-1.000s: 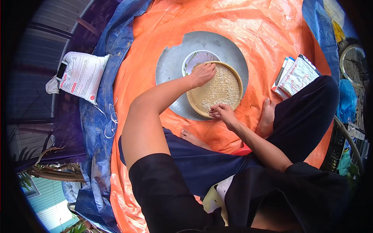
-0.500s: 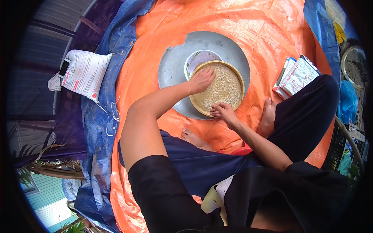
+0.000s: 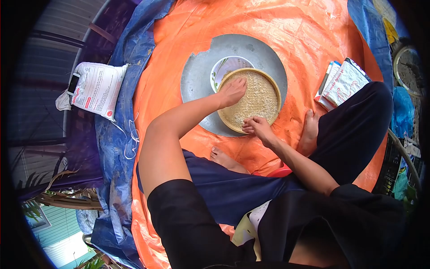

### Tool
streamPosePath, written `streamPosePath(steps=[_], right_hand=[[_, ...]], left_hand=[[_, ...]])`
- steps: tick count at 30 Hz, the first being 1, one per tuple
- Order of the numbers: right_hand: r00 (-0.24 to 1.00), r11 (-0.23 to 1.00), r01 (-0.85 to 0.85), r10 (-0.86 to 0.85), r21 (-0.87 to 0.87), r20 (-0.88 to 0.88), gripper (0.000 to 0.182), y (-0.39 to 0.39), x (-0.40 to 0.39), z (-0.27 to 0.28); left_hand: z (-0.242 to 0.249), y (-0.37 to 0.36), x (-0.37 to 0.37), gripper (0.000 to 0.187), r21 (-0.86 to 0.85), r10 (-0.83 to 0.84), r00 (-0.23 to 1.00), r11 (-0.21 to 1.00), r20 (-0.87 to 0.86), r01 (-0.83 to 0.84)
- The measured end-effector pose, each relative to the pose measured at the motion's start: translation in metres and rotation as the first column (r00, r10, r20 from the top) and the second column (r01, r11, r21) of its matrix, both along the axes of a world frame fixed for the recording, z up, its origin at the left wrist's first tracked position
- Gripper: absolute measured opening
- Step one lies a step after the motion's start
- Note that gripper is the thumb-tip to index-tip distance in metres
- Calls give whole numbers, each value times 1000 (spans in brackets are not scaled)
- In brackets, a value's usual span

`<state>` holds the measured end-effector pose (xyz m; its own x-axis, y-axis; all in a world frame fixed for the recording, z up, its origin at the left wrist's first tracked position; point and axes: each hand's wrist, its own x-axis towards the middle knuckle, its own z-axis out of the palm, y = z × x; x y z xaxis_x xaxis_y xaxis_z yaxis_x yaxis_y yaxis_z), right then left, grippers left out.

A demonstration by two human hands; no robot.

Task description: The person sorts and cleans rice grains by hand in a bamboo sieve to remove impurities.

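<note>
A round woven tray [image 3: 276, 85] with a raised rim holds a thin layer of pale grains [image 3: 262, 96]. It rests partly over a white bowl with a leaf pattern [image 3: 218, 71], which stands on a large round grey metal sheet [image 3: 266, 51]. My left hand [image 3: 232, 92] reaches across the tray's left rim, fingers bent and together above the grains. At the near rim is my right hand [image 3: 258, 127], its thumb and fingers pinched together over the tray's edge. What lies between the fingers of either hand is too small to make out.
Orange tarp [image 3: 313, 27] covers the ground, with blue tarp [image 3: 112, 170] along the left. A white printed sack [image 3: 101, 87] bearing a phone [image 3: 73, 83] lies left. Folded printed bags [image 3: 345, 85] lie right. My bare feet and a red object [image 3: 280, 172] are close in front.
Both hands stay over the tray in nearly the same pose, with only slight finger movement. The whole view has shifted a little.
</note>
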<state>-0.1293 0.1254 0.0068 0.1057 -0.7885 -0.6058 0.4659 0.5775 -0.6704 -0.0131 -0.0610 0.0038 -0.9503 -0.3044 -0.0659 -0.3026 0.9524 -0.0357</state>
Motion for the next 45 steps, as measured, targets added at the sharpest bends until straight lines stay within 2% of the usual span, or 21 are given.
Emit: streamPosePath(steps=[7, 10, 13, 19, 20, 21, 22, 25, 27, 30, 33, 39, 45], right_hand=[[1000, 1000, -25, 25, 1, -12, 20, 0, 1, -6], [999, 999, -37, 37, -2, -25, 20, 0, 1, -5], [999, 999, -38, 37, -10, -34, 20, 0, 2, -5], [997, 998, -67, 67, -1, -25, 21, -1, 4, 1], [998, 998, -61, 62, -23, 23, 21, -3, 5, -9], [997, 999, -40, 42, -28, 66, 21, -3, 5, -21], [1000, 998, -20, 21, -51, 22, 21, -1, 4, -20], [997, 998, 34, -39, -59, -72, 22, -9, -4, -11], [992, 994, 87, -93, -65, -91, 22, -11, -7, -18], [983, 992, 126, -129, -31, -128, 21, -14, -10, -21], [982, 991, 129, -132, -29, -137, 20, -15, -11, -21], [980, 992, 123, -128, -39, -153, 21, -14, -12, -22], [986, 995, 101, -104, -26, -131, 20, -14, -13, -22]], left_hand=[[5, 7, 1, 20, 27, -12, 1000, 1000, 28, 11], [7, 9, 3, 19, 40, -35, 997, 999, 72, 32], [6, 11, 6, 17, 31, -45, 999, 999, 19, 45], [6, 7, 17, 14, 124, -45, 990, 992, 137, 28], [7, 7, 21, 14, 172, -33, 993, 985, 115, 13], [9, 4, 24, 14, 194, -4, 996, 981, 93, -14], [8, 2, 26, 14, 224, 11, 998, 974, 70, -26], [-7, -11, 30, 13, 339, 219, 969, 925, -111, -171], [11, -11, 28, 13, 444, 325, 930, 868, -171, -222], [14, -12, 29, 13, 535, 488, 860, 771, -148, -345], [23, -8, 23, 14, 565, 536, 837, 727, -111, -391], [31, -1, 8, 14, 491, 486, 873, 767, -24, -414], [27, -4, -8, 12, 425, 433, 898, 828, -72, -365]])
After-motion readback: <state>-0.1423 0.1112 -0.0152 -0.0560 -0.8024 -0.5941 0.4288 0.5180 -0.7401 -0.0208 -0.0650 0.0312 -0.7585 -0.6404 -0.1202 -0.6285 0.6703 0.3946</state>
